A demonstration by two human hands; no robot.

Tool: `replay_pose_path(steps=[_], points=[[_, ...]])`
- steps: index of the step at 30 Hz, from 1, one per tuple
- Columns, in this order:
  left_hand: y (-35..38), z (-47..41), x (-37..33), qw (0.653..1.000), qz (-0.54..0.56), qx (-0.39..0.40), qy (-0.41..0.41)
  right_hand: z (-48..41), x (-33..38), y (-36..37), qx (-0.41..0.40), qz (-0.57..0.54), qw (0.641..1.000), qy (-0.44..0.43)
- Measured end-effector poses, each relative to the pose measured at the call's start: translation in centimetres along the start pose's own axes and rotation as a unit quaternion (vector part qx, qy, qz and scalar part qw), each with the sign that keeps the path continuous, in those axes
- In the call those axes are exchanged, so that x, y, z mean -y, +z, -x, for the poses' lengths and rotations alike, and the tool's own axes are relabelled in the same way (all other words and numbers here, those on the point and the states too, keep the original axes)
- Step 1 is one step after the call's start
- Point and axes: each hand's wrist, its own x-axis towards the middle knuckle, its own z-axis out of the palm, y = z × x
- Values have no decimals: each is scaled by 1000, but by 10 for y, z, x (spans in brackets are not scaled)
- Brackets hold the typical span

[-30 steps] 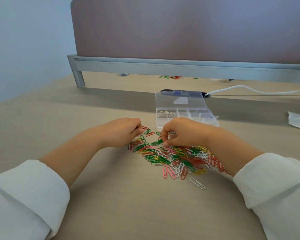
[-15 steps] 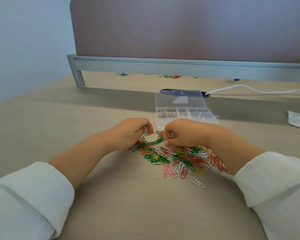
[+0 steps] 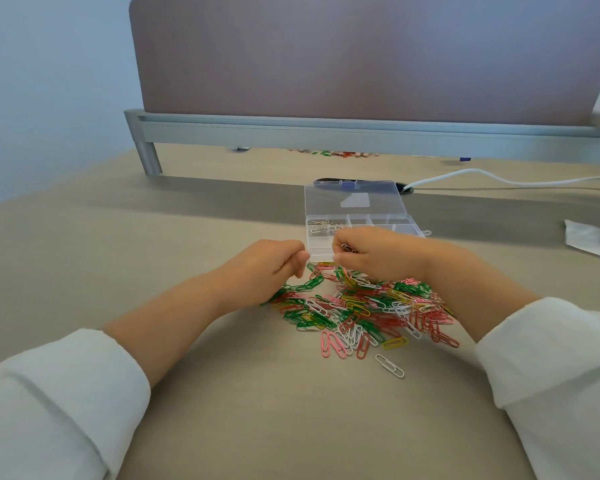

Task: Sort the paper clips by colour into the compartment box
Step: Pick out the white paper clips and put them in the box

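A big messy pile of paper clips (image 3: 364,308) in green, red, pink, yellow and white is spread over the tan desk (image 3: 153,237), right in front of the clear compartment box (image 3: 361,220), whose lid is flipped open toward the back. A handful of silver clips (image 3: 324,226) can be seen in the box's far left compartment; the other visible compartments look bare, though part of the box is hidden behind the hands. The right hand (image 3: 378,254) is held just above the far edge of the pile, against the box's near side, with its fingers curled in and a few clips pinched between thumb and fingertips. The left hand (image 3: 267,266) is curled loosely at the pile's left edge, thumb and forefinger pressed together near the box's front left corner; whether anything is pinched there can't really be told. One white clip (image 3: 389,365) is lying apart on the near side of the pile. A white cable (image 3: 499,180) is stretched across the desk behind the box.
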Motion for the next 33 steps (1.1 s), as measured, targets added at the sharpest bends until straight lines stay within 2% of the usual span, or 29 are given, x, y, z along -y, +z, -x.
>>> replay_pose_path(steps=[4,8,12,16,21,27,33], points=[[0,-3,-3,996,79,30,0,4,-2,1,0,-62,998,5],[-5,-9,-7,996,65,52,38,4,-3,2,22,-56,998,-4],[-8,-8,-4,990,-5,98,100,4,0,3,32,-76,997,14],[-4,-8,-4,984,-86,98,124,5,2,5,14,-85,996,14],[-5,-5,-4,981,-136,76,119,8,-4,9,16,-60,997,-34],[-2,-3,2,987,-113,47,107,4,-7,8,6,6,1000,0],[0,-4,1,995,-76,34,63,6,-5,6,0,14,1000,2]])
